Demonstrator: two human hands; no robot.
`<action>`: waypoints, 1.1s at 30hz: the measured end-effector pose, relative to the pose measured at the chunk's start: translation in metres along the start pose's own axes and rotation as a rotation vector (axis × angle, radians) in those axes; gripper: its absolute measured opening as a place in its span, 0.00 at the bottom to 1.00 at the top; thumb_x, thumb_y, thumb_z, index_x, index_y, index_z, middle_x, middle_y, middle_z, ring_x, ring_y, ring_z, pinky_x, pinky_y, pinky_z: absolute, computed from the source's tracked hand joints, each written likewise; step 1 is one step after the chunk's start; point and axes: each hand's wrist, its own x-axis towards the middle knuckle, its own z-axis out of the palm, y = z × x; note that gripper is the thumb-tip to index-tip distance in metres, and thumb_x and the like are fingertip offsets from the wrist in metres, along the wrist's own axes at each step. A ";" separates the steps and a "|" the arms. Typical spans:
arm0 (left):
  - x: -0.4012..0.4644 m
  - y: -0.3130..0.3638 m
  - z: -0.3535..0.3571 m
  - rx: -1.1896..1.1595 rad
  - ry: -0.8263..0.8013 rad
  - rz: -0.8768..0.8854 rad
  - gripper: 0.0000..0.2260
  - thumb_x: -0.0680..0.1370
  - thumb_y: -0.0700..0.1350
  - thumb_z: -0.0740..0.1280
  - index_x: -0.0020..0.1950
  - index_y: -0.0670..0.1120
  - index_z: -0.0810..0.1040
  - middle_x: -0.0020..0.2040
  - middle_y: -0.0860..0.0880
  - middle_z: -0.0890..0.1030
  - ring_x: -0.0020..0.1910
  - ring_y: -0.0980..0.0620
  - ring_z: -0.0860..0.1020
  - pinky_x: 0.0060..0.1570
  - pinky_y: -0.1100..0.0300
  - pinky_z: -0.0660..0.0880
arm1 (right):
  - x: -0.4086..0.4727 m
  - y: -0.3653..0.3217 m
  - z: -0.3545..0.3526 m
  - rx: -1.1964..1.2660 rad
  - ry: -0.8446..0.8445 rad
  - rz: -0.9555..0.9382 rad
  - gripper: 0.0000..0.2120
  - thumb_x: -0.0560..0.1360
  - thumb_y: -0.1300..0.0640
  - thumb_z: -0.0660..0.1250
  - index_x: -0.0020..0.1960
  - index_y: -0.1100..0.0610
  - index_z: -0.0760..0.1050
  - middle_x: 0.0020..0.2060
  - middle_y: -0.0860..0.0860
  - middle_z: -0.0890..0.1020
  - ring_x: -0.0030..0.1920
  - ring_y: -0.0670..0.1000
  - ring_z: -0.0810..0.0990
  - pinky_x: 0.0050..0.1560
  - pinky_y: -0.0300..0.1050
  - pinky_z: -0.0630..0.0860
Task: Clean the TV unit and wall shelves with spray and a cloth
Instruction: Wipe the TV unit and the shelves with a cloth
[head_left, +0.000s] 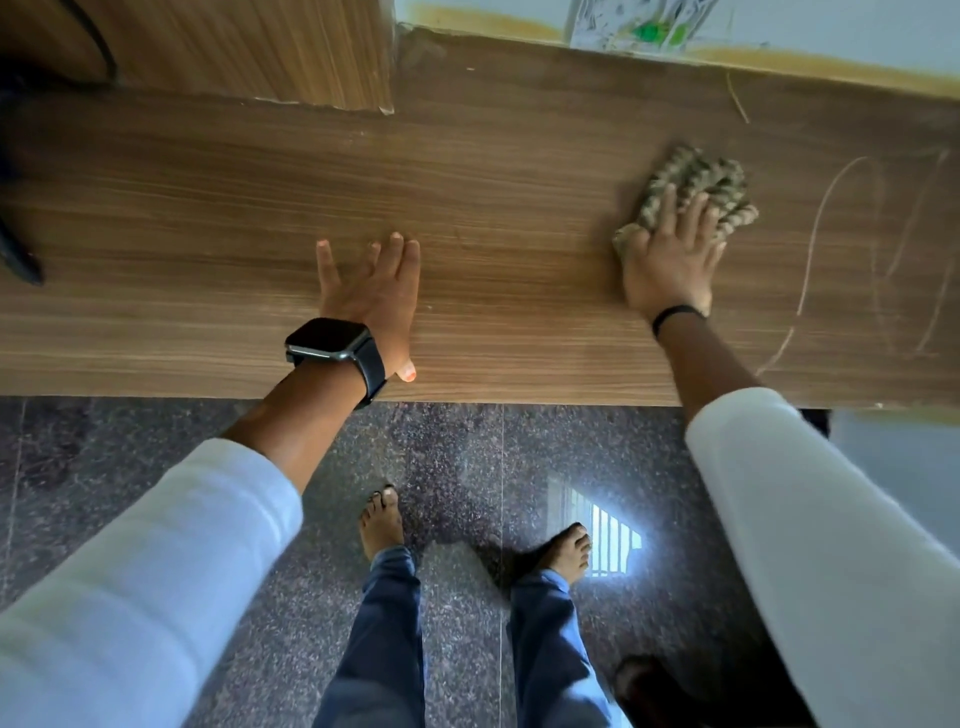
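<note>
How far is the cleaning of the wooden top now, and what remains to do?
Done: cannot be judged; the wood by the left hand shows no marks. In hand: the right hand presses the cloth flat on the top. Left: pale curved marks right of the cloth. No spray or shelves in view.

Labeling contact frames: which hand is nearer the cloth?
Right. The right hand presses flat on the cloth; the left hand lies on bare wooden surface, well to the cloth's left.
</note>
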 end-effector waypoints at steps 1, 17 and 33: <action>-0.002 0.000 0.001 -0.020 0.000 -0.008 0.59 0.62 0.59 0.77 0.76 0.45 0.37 0.77 0.47 0.41 0.76 0.47 0.46 0.69 0.35 0.42 | -0.013 -0.015 0.006 -0.031 -0.005 -0.052 0.29 0.81 0.49 0.50 0.78 0.51 0.43 0.78 0.57 0.44 0.77 0.57 0.41 0.75 0.58 0.41; -0.023 0.102 0.011 -0.514 0.215 -0.016 0.47 0.72 0.50 0.71 0.76 0.44 0.38 0.76 0.43 0.58 0.75 0.48 0.54 0.71 0.41 0.39 | -0.047 0.094 -0.007 -0.185 -0.112 -0.365 0.32 0.76 0.40 0.38 0.78 0.50 0.43 0.77 0.48 0.42 0.76 0.48 0.40 0.76 0.55 0.41; -0.026 0.098 0.036 -0.395 0.306 0.177 0.54 0.67 0.55 0.75 0.76 0.44 0.36 0.75 0.45 0.61 0.75 0.52 0.57 0.69 0.41 0.34 | -0.152 0.022 0.048 -0.205 -0.153 -0.578 0.28 0.80 0.43 0.39 0.77 0.50 0.36 0.77 0.51 0.40 0.77 0.54 0.37 0.75 0.54 0.36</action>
